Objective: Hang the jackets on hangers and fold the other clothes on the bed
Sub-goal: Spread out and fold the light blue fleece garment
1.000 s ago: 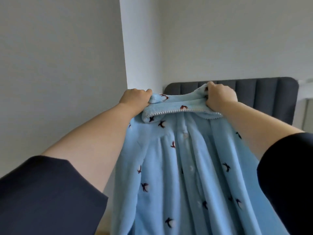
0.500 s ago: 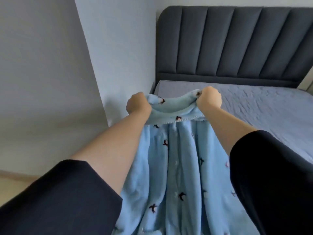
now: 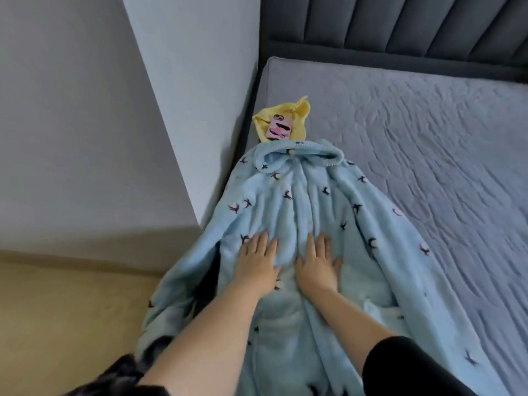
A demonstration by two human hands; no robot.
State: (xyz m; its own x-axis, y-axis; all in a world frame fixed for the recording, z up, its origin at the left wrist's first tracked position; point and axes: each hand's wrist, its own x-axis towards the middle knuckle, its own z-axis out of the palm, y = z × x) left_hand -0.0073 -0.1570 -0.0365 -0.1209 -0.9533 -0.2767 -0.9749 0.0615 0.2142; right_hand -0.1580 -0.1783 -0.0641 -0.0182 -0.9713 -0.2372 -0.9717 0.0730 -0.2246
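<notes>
My left hand (image 3: 257, 264) and my right hand (image 3: 318, 267) lie flat on the blue fleece top (image 3: 357, 238), side by side near its middle, fingers (image 3: 263, 240) straight and a little spread, holding nothing, only pressing the cloth down. The top lies on the bed (image 3: 428, 144) along the near-left edge, front side up with the button line (image 3: 298, 190) between my hands, and its collar (image 3: 297, 155) points away from me, against a small yellow cloth (image 3: 294, 115) that has a pink tag (image 3: 281, 127). I judge that the step is to smooth the top before folding it (it looks more like soft sleepwear than a jacket, so I fold it, I think). To do this well, I should slide both palms outward from the button line toward the sides, with light and even pressure, because the fleece is thick and makes long ridges that run from the collar down. The left side of the top hangs over the edge of the bed toward the floor (image 3: 71, 310), so I should lift this part up onto the bed first; otherwise its weight can drag the whole piece off while I fold. I cannot see where the sleeves are, they seem to be hidden in the folds, so I must find them and lay them flat before I turn the sides in.
</notes>
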